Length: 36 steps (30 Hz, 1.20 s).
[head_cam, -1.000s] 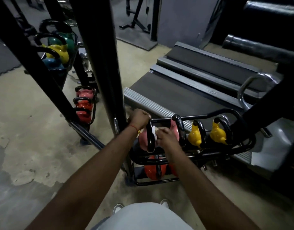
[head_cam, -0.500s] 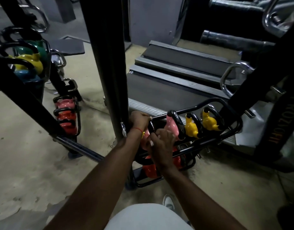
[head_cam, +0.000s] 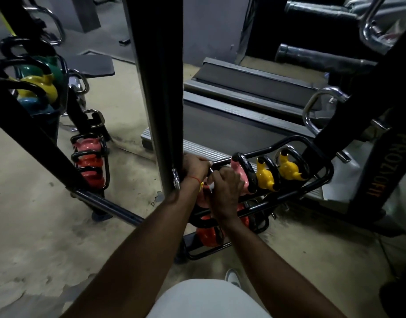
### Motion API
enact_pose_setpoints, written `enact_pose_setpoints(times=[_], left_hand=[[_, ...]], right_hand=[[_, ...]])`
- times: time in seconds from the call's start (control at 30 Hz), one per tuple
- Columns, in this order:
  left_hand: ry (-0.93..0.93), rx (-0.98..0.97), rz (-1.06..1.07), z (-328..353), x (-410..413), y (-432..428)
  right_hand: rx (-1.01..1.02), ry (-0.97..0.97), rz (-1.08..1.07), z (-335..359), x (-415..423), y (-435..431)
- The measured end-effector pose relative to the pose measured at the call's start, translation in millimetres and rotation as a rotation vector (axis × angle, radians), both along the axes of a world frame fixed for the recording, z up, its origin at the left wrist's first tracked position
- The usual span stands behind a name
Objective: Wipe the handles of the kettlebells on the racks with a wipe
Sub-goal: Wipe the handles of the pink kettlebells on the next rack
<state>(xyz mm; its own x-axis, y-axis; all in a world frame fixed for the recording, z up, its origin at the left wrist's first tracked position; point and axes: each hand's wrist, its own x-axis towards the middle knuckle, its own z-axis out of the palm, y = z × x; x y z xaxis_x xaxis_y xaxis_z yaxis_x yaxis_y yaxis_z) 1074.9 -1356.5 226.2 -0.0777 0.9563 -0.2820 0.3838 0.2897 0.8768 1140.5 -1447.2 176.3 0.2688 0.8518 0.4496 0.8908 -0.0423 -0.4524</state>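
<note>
Right hand (head_cam: 225, 191) curled over handle of end kettlebell (head_cam: 201, 198), wipe (head_cam: 212, 186) pinched under fingers (only white sliver seen). Left hand (head_cam: 196, 166) clamped round top rail (head_cam: 220, 162) of rack (head_cam: 330, 173).

Risks, judged:
- wipe bunched, handle underside missed
- knuckles knocked on pink kettlebell (head_cam: 240, 177) just beside
- bell rolled if tugged

Access crowded by black upright (head_cam: 160, 99) just beside left forearm. Yellow kettlebell (head_cam: 264, 177) and second yellow kettlebell (head_cam: 289, 168) sat further along rail. Orange kettlebell (head_cam: 207, 235) on lower tier. Treadmill (head_cam: 243, 106) behind rack.
</note>
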Motion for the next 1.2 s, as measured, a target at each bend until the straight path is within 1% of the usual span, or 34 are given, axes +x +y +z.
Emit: enact_pose_setpoints(times=[0.07, 0.13, 0.23, 0.3, 0.33, 0.37, 0.43, 0.47, 0.5, 0.57, 0.63, 0.7, 0.83, 0.93, 1.03, 1.13, 1.17, 1.2], left_hand=[[0.003, -0.002, 0.01, -0.4, -0.2, 0.1], [0.011, 0.006, 0.009, -1.3, -0.8, 0.7], [0.035, 0.026, -0.009, -2.2, -2.4, 0.3], [0.03, 0.027, -0.007, -1.8, -2.8, -0.7], [0.009, 0.024, -0.006, -1.5, -2.4, -1.3], [-0.014, 0.022, -0.006, -1.4, -1.9, -1.5], [-0.029, 0.021, -0.004, -0.6, -1.3, -2.1], [-0.016, 0.019, -0.008, -0.2, -1.5, -2.3], [0.001, 0.017, -0.013, 0.3, -1.8, -2.5], [0.028, 0.019, -0.016, 1.0, -2.4, -3.5], [0.042, 0.029, -0.022, 0.8, -2.4, -4.4], [0.065, 0.055, -0.023, 0.2, -3.1, -6.3], [0.103, 0.143, -0.06, -1.0, -4.5, -11.8], [0.142, 0.202, -0.113, -5.6, -6.3, -15.5], [0.075, 0.183, -0.189, -9.9, -7.1, -19.5], [-0.028, 0.151, -0.189, -13.9, -7.6, -21.9], [-0.057, 0.137, -0.179, -14.5, -8.0, -23.1], [-0.077, 0.126, -0.171, -14.3, -8.3, -24.8]], right_hand=[[0.008, 0.021, 0.0, 4.5, 1.6, 6.1], [-0.002, 0.091, -0.024, -2.6, 4.7, -2.6], [0.007, 0.283, -0.087, -14.0, 7.1, -25.4], [-0.028, 0.436, -0.117, -14.3, 10.3, -25.2], [-0.063, 0.522, -0.122, -12.5, 13.7, -18.3], [-0.107, 0.655, -0.105, -9.4, 16.9, -9.1], [-0.261, 1.032, -0.051, 4.7, 21.4, 11.2], [-0.359, 1.181, -0.026, 10.5, 23.3, 20.5], [-0.453, 1.28, 0.001, 13.7, 25.7, 28.4], [-0.598, 1.381, 0.043, 17.5, 29.7, 32.9], [-0.661, 1.41, 0.056, 15.1, 36.2, 26.4], [-0.672, 1.395, 0.094, 6.3, 44.8, 9.0], [-0.55, 1.305, 0.153, 5.1, 52.0, -16.1], [-0.42, 1.23, 0.162, 19.3, 48.9, 0.6], [-0.337, 1.109, 0.17, 22.8, 45.6, 6.0], [-0.292, 1.033, 0.132, 11.8, 38.1, -26.7], [-0.252, 0.966, 0.12, 6.1, 34.5, -38.6], [-0.204, 0.842, 0.109, -0.6, 31.6, -46.2]])
